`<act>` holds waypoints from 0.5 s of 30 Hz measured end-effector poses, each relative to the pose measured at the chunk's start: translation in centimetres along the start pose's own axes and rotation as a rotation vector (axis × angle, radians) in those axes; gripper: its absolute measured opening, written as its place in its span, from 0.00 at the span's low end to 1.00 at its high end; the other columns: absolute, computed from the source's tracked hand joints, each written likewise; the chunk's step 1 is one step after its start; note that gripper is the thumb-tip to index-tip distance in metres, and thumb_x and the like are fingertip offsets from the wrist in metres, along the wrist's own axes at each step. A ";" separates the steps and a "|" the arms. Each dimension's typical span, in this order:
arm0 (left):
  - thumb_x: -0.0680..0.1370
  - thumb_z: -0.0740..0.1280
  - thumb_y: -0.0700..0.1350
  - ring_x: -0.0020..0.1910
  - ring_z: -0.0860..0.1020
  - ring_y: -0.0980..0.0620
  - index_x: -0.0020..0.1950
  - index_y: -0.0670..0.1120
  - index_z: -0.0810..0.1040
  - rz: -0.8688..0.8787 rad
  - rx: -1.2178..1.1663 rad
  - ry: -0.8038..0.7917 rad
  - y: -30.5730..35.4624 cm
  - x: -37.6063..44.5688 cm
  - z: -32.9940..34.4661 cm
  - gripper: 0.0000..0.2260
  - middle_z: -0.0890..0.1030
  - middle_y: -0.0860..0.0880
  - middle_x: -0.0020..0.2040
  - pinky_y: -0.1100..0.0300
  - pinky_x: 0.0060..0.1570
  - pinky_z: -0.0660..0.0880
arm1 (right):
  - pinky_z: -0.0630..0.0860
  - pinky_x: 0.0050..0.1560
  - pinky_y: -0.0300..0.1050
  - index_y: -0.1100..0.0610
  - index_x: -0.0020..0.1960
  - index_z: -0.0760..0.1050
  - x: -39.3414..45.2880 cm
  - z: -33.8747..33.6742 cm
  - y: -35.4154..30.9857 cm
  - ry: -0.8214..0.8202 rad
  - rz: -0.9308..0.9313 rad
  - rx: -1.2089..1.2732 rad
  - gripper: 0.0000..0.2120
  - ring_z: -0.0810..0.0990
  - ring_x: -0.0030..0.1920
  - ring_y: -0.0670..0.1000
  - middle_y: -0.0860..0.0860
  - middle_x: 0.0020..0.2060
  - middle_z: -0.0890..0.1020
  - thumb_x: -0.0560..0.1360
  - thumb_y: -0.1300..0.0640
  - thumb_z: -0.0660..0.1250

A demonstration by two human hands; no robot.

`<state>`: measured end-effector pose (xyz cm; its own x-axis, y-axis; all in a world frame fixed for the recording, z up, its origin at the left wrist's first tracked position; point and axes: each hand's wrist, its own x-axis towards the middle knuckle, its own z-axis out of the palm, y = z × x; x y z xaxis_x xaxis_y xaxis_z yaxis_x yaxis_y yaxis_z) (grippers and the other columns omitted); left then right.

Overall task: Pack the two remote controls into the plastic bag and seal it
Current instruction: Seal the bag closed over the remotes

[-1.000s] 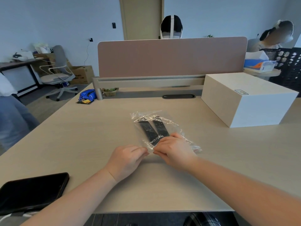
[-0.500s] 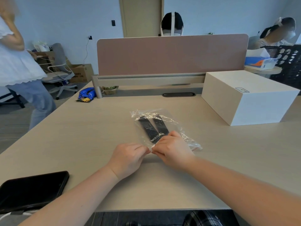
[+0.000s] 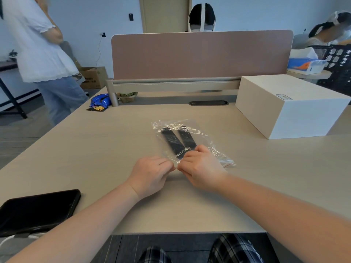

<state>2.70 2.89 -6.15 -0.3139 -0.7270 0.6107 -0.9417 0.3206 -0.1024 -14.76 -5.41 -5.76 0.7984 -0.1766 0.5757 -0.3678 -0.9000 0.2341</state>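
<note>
While the 2 remote controls [image 3: 175, 141] already lie inside the plastic bag [image 3: 191, 143] on the surface [image 3: 106, 149], packing looks done and sealing remains: left hand [image 3: 152, 172] and right hand [image 3: 201, 168] pinch its near edge.

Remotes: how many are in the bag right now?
2. Both lie side by side inside the bag: the left remote and the right remote. Their near ends are hidden behind the right hand. Nothing else dark shows through the plastic.
</note>
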 end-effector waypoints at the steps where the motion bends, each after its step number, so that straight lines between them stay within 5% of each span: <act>1: 0.76 0.59 0.46 0.30 0.78 0.46 0.34 0.47 0.75 -0.003 0.003 -0.002 0.0 0.1 0.0 0.12 0.81 0.50 0.31 0.58 0.23 0.73 | 0.63 0.40 0.43 0.53 0.32 0.78 -0.1 0.0 0.2 0.001 -0.014 -0.019 0.07 0.80 0.34 0.51 0.46 0.26 0.80 0.68 0.61 0.68; 15: 0.75 0.59 0.47 0.28 0.77 0.45 0.32 0.46 0.76 -0.015 0.062 -0.019 0.4 0.3 -0.5 0.13 0.78 0.50 0.27 0.62 0.23 0.65 | 0.65 0.40 0.47 0.55 0.34 0.76 -4.4 -1.0 4.3 0.007 -0.028 -0.192 0.07 0.80 0.34 0.54 0.49 0.28 0.79 0.67 0.66 0.70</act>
<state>2.27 3.14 -5.59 -0.3015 -0.7431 0.5974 -0.9518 0.2716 -0.1425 -20.30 -8.15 -6.49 0.8062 -0.1492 0.5725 -0.4304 -0.8118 0.3946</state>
